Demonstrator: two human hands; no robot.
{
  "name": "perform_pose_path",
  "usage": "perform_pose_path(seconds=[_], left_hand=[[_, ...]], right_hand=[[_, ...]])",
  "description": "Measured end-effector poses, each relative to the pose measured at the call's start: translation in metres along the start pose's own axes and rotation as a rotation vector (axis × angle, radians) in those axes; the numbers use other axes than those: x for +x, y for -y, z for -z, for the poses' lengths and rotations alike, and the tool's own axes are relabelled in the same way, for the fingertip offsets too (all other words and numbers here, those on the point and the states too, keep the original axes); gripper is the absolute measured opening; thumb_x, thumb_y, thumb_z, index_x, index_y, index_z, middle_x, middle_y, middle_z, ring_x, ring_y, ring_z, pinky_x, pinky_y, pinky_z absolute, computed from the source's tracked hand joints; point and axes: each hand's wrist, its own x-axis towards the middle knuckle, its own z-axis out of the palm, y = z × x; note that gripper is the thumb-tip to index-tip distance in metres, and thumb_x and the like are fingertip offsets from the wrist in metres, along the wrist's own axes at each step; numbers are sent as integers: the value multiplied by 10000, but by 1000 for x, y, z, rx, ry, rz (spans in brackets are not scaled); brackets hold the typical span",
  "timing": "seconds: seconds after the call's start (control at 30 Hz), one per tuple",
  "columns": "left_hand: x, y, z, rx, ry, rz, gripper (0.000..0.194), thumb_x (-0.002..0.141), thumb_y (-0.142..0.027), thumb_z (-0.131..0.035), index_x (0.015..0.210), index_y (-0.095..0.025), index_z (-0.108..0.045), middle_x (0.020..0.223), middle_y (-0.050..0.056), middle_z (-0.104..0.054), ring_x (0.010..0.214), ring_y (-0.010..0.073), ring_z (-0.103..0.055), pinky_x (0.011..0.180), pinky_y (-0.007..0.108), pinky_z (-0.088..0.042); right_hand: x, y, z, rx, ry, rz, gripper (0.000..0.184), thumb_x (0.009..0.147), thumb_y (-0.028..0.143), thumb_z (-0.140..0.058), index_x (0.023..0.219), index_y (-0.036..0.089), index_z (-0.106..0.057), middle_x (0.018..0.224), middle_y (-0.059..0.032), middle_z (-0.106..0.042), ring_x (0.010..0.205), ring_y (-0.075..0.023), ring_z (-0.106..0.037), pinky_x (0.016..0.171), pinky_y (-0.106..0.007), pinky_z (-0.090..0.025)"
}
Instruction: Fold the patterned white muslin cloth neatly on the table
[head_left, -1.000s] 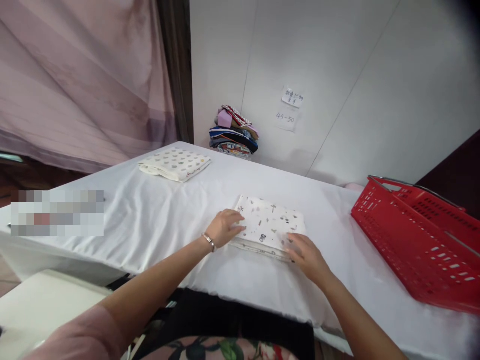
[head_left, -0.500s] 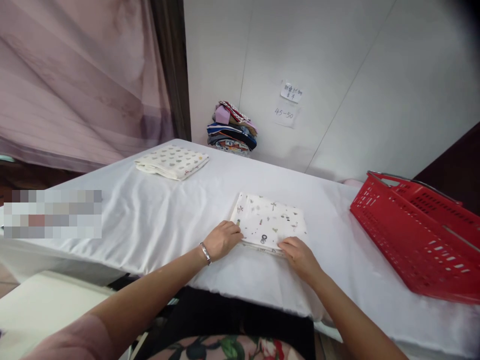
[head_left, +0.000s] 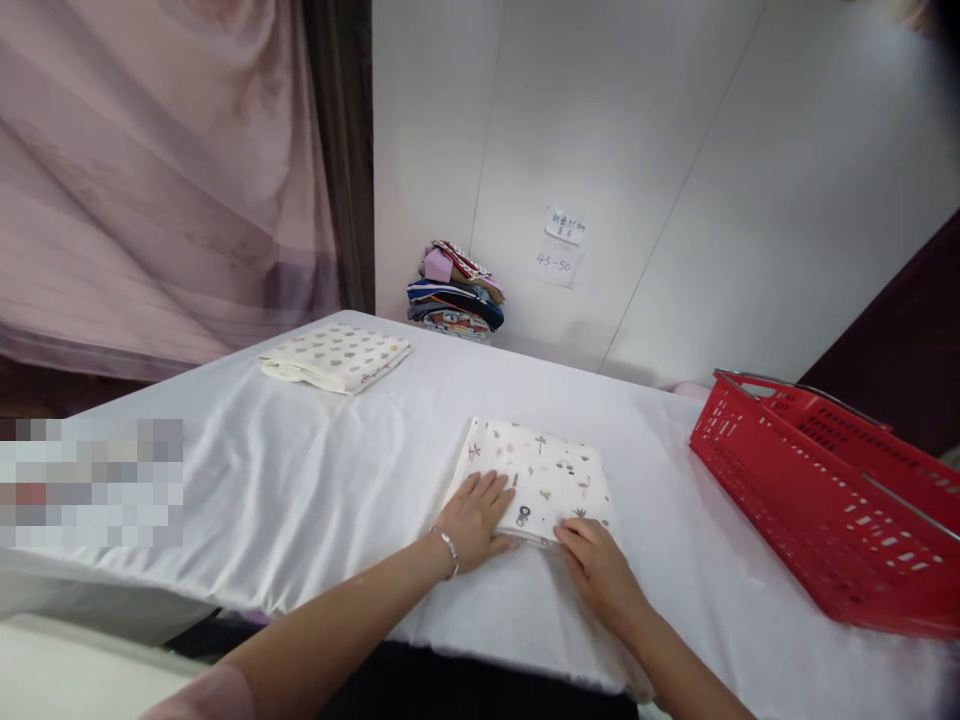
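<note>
A: How far is the folding coming, in your opinion?

B: The white fabric cloth (head_left: 551, 475) with small dark printed figures is already lying as a flat, folded rectangle on the table, in front of the person. Along its near edge, lower layers are showing a little. I am judging that the main folds are made; whether one more fold is lacking, I cannot tell.

A: And what are the fingers doing?

B: The left hand (head_left: 474, 522), wearing a silver bracelet (head_left: 450, 553), is pressing on the near left corner with its fingers loosely spread, grasping nothing. The right hand (head_left: 596, 562) is touching the near edge, towards the right, with bent fingers. If they are pinching it, I cannot tell.

A: Please, what is surrounding this cloth?

B: Beneath it, a white, wrinkled tablecloth (head_left: 645, 470) is covering the table. To its far left, a cream folded cloth (head_left: 337, 357) with grey-green spots is lying. To its right, a red plastic basket (head_left: 814, 520) with holes is standing. Beyond it, a pile of colourful folded fabrics (head_left: 457, 290) is resting near the pale wall (head_left: 637, 150), where paper notes (head_left: 565, 225) are hanging. Farther left of it, a pink curtain (head_left: 150, 150) is falling in soft folds.
</note>
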Motion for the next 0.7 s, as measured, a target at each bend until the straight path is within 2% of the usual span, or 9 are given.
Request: perform_pose_path(seconds=[0.1,0.17,0.27,0.33,0.43,0.53,0.63,0.7], left_hand=[[-5,-1,-9,13,64,30,727,767,-661,-392,1316,-185,-388,1396,109,-362,1301,276,-274,1077,454,-181],[-8,-2,-11,16,69,40,737,770,-663,-382,1327,-181,-373,1406,108,-348,1311,273,-256,1086,452,-163],[-12,-3,-11,7,66,39,742,775,-662,-373,1346,-189,-346,1424,101,-315,1324,267,-230,1095,455,-141],[-12,-3,-8,-18,81,55,742,779,-664,-359,1346,-186,-348,1429,102,-303,1326,265,-226,1094,455,-146],[-1,-1,1,-81,161,98,678,795,-658,-321,1272,-195,-454,1377,93,-399,1290,259,-307,1062,434,-236],[22,5,13,-99,194,162,584,840,-601,-269,1178,-212,-543,1324,72,-469,1256,239,-364,1031,400,-295],[40,15,13,-27,121,263,603,832,-573,-318,1275,-187,-452,1423,82,-323,1330,258,-212,1083,447,-177],[43,23,4,-13,167,306,660,819,-573,-338,1326,-153,-386,1449,105,-255,1349,272,-144,1092,473,-122]], right_hand=[[17,4,10,94,30,-94,249,873,279,-414,982,223,-630,1049,-77,-593,980,-212,-533,852,-383,-456],[39,4,13,89,4,-106,297,881,332,-392,1052,227,-611,1166,-79,-552,1092,-222,-491,926,-402,-418],[71,-1,5,-26,-6,-97,416,875,373,-386,1246,214,-486,1389,-76,-359,1290,-245,-284,1042,-444,-275],[83,-9,-7,-108,101,-179,500,870,419,-380,1316,196,-407,1445,-83,-261,1337,-261,-170,1063,-477,-195],[83,-19,-26,-164,300,-310,590,877,523,-294,1365,192,-334,1466,-92,-197,1351,-258,-110,1069,-484,-125],[75,-24,-35,-174,335,-319,618,880,563,-219,1385,214,-290,1479,-72,-142,1358,-229,-74,1076,-452,-91],[72,-23,-36,-161,328,-334,601,881,551,-233,1383,226,-293,1480,-61,-138,1358,-226,-73,1076,-453,-92],[75,-26,-33,-120,335,-334,589,878,540,-264,1370,223,-323,1473,-73,-168,1353,-244,-106,1066,-477,-118]])
